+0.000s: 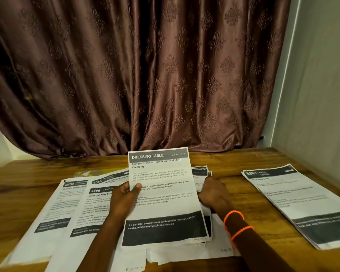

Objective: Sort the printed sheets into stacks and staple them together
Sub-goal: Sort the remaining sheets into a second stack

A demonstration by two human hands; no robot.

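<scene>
My left hand (124,197) pinches the left edge of a printed sheet headed "DRESSING TABLE" (163,193), thumb on top, holding it tilted up over the middle pile (202,250). My right hand (214,193) reaches behind the sheet's right edge, its fingers resting on the sheets underneath; whether it grips them is hidden. Overlapping sheets numbered 2652 (53,209), 3406 (90,209) and 3565 (108,179) lie to the left. A separate stack headed "$800" (294,201) lies at the right. No stapler is in view.
The wooden table (228,161) meets a brown patterned curtain (145,75) at the back and a white wall (318,95) on the right. Something yellow (86,173) peeks out behind the left sheets. Orange bands (236,222) circle my right wrist.
</scene>
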